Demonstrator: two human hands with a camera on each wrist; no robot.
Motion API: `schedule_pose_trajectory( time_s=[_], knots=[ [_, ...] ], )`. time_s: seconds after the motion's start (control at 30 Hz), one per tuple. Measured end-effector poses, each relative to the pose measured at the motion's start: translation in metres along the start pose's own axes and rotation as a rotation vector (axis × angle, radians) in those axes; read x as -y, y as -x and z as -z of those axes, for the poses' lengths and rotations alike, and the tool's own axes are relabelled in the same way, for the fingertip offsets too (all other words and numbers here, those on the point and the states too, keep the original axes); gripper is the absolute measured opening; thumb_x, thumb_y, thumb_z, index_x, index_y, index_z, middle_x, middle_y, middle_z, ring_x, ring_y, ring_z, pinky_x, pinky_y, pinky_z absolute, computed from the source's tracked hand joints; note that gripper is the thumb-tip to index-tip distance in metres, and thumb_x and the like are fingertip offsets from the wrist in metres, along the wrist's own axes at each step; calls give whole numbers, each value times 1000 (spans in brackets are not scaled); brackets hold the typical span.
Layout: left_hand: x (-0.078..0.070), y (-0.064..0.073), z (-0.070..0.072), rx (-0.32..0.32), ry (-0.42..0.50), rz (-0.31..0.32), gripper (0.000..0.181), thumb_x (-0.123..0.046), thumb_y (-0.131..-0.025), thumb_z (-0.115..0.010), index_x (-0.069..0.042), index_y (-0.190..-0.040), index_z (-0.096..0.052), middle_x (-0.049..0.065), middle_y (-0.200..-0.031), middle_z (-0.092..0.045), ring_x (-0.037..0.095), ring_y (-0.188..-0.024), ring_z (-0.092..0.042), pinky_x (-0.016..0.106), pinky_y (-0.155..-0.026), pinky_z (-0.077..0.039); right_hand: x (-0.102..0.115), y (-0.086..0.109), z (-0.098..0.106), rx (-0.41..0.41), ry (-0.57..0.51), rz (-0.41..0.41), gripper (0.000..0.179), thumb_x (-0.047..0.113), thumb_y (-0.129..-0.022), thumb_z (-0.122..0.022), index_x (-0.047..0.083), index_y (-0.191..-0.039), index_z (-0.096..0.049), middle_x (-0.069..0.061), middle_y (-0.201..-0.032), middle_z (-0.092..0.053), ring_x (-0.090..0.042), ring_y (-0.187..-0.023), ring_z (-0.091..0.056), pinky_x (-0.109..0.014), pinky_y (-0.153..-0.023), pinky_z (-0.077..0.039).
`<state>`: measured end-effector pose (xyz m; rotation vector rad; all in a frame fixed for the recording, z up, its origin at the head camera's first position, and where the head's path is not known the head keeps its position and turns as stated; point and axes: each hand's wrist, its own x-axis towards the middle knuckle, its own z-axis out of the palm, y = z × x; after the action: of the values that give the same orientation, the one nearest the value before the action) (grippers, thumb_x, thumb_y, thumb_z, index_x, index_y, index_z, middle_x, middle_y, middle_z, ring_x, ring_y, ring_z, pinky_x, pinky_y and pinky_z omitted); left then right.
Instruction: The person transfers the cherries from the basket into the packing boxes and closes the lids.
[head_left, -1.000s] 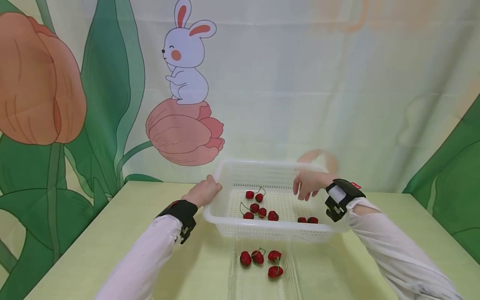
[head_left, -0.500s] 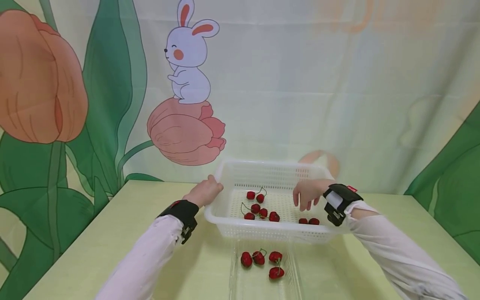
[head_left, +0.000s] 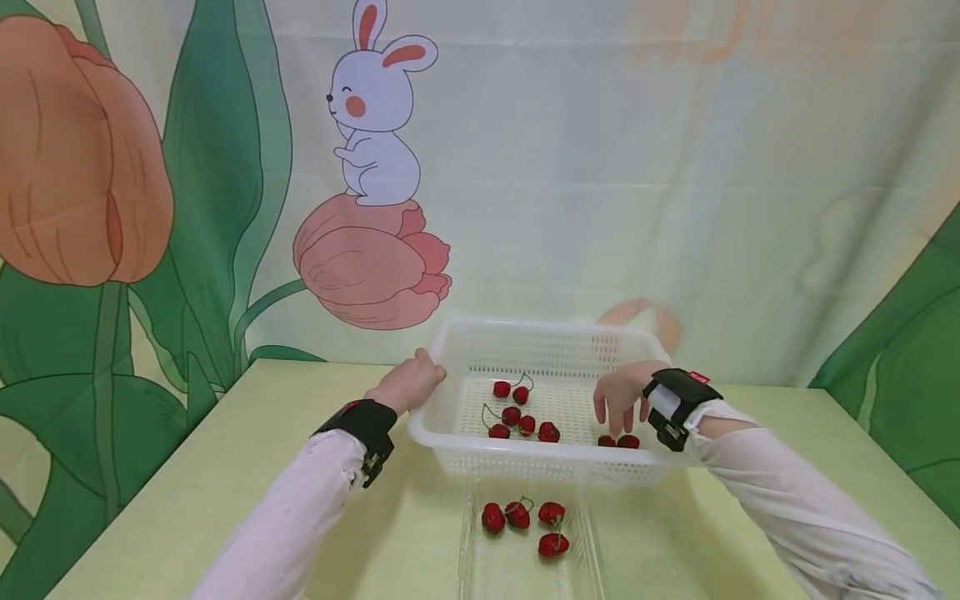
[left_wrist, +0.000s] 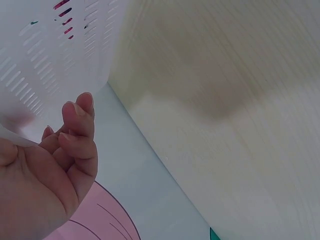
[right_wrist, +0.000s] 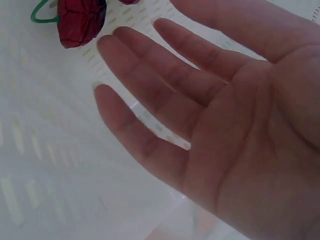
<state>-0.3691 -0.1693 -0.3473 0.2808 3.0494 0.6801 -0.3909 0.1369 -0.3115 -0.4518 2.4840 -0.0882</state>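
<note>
A white plastic basket (head_left: 495,451) with slotted walls stands at the back of the table. My left hand (head_left: 408,383) grips its left rim; the left wrist view shows the curled fingers (left_wrist: 80,145) at the basket edge. Inside the basket my right hand (head_left: 622,396) reaches down with relaxed, spread fingers and nothing in them. Just by its fingertips lie two cherries (head_left: 628,442); the right wrist view shows a dark red cherry (right_wrist: 80,22) with a green stem, apart from the fingers. Several more cherries (head_left: 548,432) lie in the basket's left half.
In front of the basket sits a clear plastic tray (head_left: 528,579) holding several cherries (head_left: 553,545). The pale yellow table (head_left: 390,533) meets a printed curtain (head_left: 555,167) behind the basket.
My right hand has moved down and slightly toward the two cherries at the basket's front right. The left hand has kept its place on the rim.
</note>
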Motion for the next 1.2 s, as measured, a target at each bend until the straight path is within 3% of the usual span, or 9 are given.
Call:
schedule_pose_trajectory(
  time_s=[0.17,0.47,0.77,0.93,1.2],
  knots=[
    [0,-1,-1,0,14,28,30,-20,-93,-34,9,-98,-36,12,-72,-46,23,-64,-48,35,-63,-41,3,0,-1,89,44,-45,31,12,-75,-72,10,-104,-60,-2,-89,-59,-22,-83,-61,-33,-69,-45],
    [0,0,0,6,62,63,33,-21,-92,-34,9,-103,-36,14,-78,-49,24,-71,-51,36,-67,-43,5,0,-1,146,79,-70,34,7,-74,-71,9,-106,-59,-2,-91,-58,-22,-81,-61,-33,-67,-45],
    [0,1,0,20,87,82,35,-22,-92,-35,10,-107,-35,15,-83,-50,25,-74,-51,36,-69,-43,2,-1,-4,131,94,-89,32,5,-73,-70,13,-102,-60,-3,-81,-61,-17,-73,-61,-31,-63,-44],
    [-1,3,1,22,96,84,36,-22,-92,-35,10,-108,-35,14,-84,-50,25,-75,-51,36,-70,-43,0,-5,-4,138,30,-47,31,9,-74,-71,11,-103,-59,-3,-86,-60,-20,-75,-62,-33,-70,-45],
    [-2,3,3,15,47,41,33,-20,-93,-34,11,-104,-36,14,-77,-49,24,-70,-50,36,-68,-42,0,-12,-6,99,8,72,29,11,-76,-71,13,-103,-61,-1,-83,-61,-20,-78,-60,-33,-65,-43]
  ],
)
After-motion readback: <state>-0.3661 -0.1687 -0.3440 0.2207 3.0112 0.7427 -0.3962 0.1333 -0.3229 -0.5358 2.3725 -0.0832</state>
